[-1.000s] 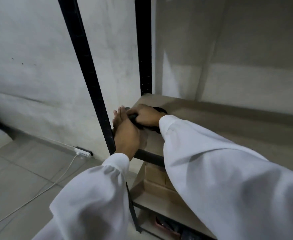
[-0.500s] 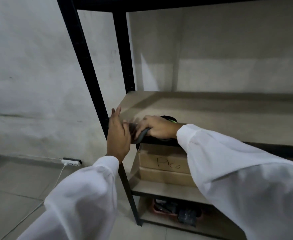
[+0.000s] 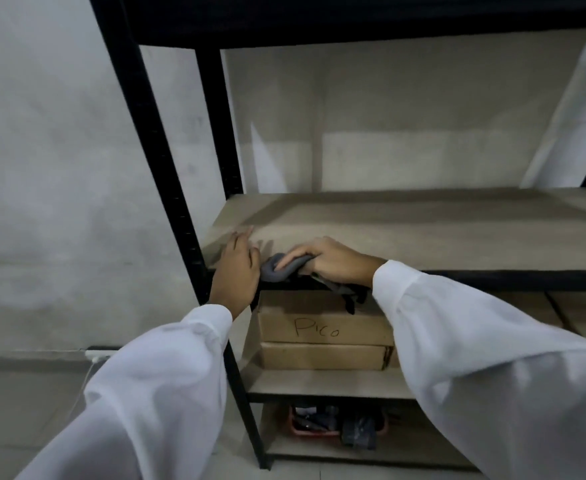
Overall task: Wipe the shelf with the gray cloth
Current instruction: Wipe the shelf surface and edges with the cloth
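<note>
From the head camera I saw two hands and one gray cloth (image 3: 279, 269). My right hand (image 3: 329, 260) was curled shut on the cloth and pressed it down at the front left edge of the shelf (image 3: 405, 233). A dark end of the cloth hung over that front edge. My left hand (image 3: 236, 271) was flat and open with nothing in it. It lay at the left front corner of the shelf, just beside the cloth and next to the black front post (image 3: 159, 157). Both arms wore white sleeves (image 3: 492, 368).

Under the shelf I counted two brown boxes (image 3: 322, 332), one on top of the other. Both were closed, and the top one had "Pico" written on it. On the lowest level sat one red basket (image 3: 336, 424) with dark things in it, too blurry to name.

The shelf board was bare to the right and to the back, up to the wall. The next level hung well above it. One white power strip (image 3: 99, 356) lay on the floor by the wall.
</note>
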